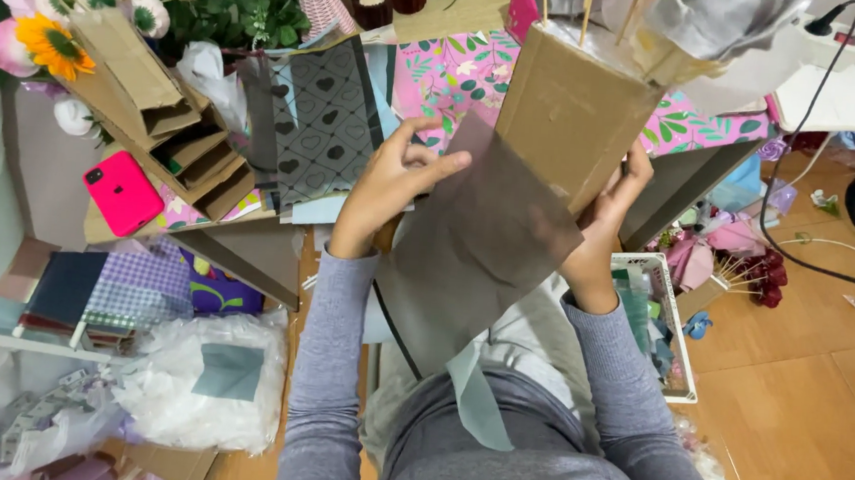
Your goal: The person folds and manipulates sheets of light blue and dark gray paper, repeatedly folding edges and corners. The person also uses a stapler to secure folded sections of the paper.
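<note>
While a pink phone (122, 192) is lying at far left on the tabletop (247, 242), the left hand (388, 187) is pinching a grey translucent sheet (477, 244) and the right hand (612, 218) is gripping a brown paper cone (567, 109); wrapping appears underway, needing steady alignment.

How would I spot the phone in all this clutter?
Start at the bunch of artificial flowers in the top left corner, with its orange sunflower. Just below it lies a stack of brown cardboard pieces. The phone sits beside their lower left edge: a flat, bright pink rectangle with dark camera lenses in one corner, the only glossy pink slab there.
</note>
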